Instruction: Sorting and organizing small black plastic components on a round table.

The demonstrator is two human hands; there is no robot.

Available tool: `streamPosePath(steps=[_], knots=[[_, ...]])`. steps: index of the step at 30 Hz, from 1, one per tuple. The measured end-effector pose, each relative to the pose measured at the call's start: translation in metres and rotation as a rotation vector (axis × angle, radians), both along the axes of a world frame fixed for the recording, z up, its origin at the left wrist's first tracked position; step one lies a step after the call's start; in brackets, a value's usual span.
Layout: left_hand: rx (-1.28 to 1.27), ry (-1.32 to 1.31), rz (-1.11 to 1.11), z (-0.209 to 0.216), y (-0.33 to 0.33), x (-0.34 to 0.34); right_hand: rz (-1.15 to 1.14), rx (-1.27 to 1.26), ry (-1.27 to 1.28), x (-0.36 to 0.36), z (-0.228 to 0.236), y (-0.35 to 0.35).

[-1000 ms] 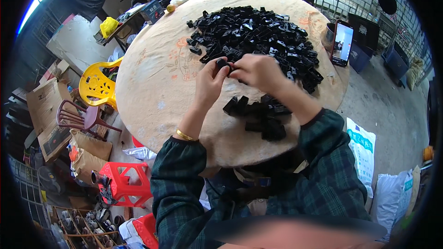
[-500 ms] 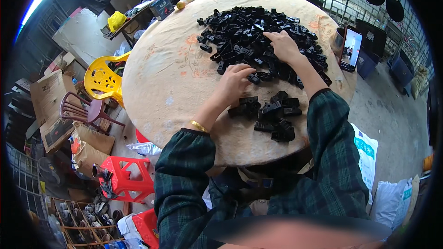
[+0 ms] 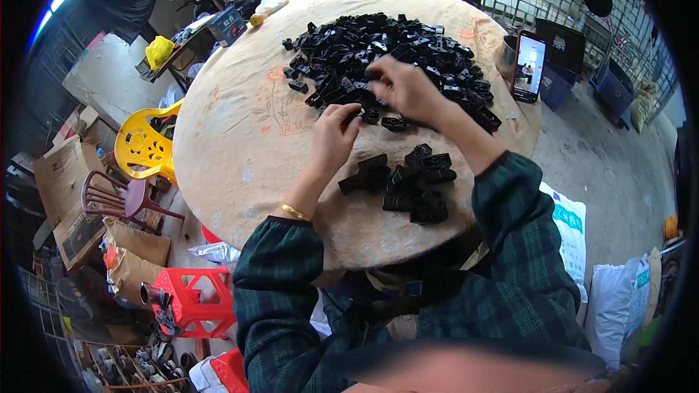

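Note:
A large heap of small black plastic parts (image 3: 349,44) covers the far middle of the round table. At its near edge is my left hand (image 3: 335,135), thumb and fingertips pinched together. A small bit shows at those fingertips, too small to name. My right hand (image 3: 411,91) hovers over the near side of the heap, its fingers curled and smeared by motion, so whether it holds anything is unclear. A few loose parts lie between the hands, next to the fingertips. Closer to me, below both hands, sits a smaller pile of similar black parts (image 3: 419,182).
A patterned beige cloth (image 3: 233,138) covers the table. A phone (image 3: 528,65) stands upright at the right edge beside a cup (image 3: 507,54). A yellow chair (image 3: 142,142), a purple chair (image 3: 135,200) and a red stool (image 3: 193,298) are on the left; white sacks (image 3: 615,306) stand on the right.
My right hand has drawn back from the heap, toward me and my left hand. The left hand's fingertips have come together. The whole view has shifted slightly.

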State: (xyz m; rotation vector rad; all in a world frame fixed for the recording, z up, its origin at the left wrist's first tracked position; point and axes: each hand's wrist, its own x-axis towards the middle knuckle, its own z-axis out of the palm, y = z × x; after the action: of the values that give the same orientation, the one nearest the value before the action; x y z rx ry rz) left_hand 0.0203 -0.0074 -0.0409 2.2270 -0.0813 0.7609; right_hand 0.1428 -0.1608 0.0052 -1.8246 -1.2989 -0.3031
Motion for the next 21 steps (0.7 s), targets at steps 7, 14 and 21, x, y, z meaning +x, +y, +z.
streamPosePath(steps=[7,14,21], knots=[[-0.868,0.194,-0.281,0.011,-0.002,-0.006,0.112,-0.018,-0.076,-0.041,-0.014,-0.002],[-0.821,0.111,-0.289,0.015,0.002,-0.012,0.165,0.257,0.018,-0.042,-0.016,-0.001],[-0.713,0.075,-0.198,0.015,-0.001,-0.012,0.17,0.239,-0.009,-0.042,-0.014,-0.005]])
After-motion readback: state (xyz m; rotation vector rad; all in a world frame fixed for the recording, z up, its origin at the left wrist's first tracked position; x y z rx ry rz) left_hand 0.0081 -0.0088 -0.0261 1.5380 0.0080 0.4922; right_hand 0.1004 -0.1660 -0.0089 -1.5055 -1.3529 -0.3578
